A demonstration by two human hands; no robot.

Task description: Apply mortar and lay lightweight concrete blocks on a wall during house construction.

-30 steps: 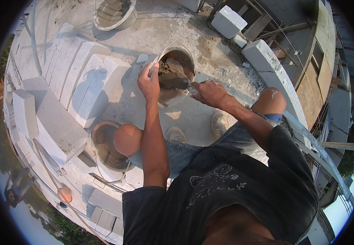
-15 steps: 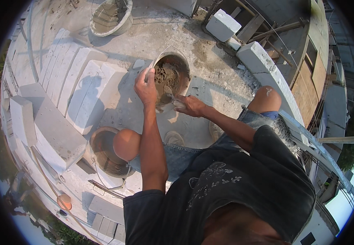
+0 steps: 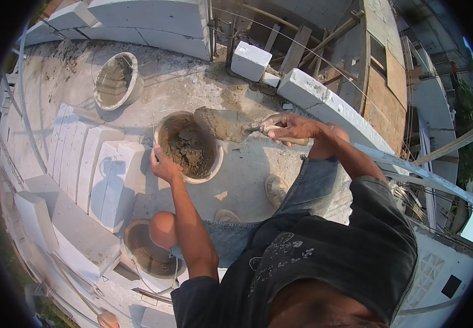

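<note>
A bucket (image 3: 219, 164) of grey-brown mortar (image 3: 190, 148) stands on the concrete floor before me. My left hand (image 3: 165, 165) grips its near left rim, the thumb over the edge and the other fingers mostly hidden outside. Closed around the wooden handle of a trowel (image 3: 296, 141), my right hand (image 3: 294, 127) is off to the bucket's right. A thick load of wet mortar (image 3: 220, 123) covers the trowel blade, which is raised above the bucket's right edge and partly overlaps it in view.
White blocks (image 3: 105, 169) stand in a row at the left. A second mortar bucket (image 3: 132, 90) is farther back, and another bucket (image 3: 149, 249) sits by my left knee. A low block wall (image 3: 329, 101) runs along the right, with timber boards (image 3: 378, 115) beyond it.
My right hand has lifted the trowel out of the bucket and moved right, bringing up mortar. My left hand still holds the rim, and the bucket looks less tilted. The view has shifted.
</note>
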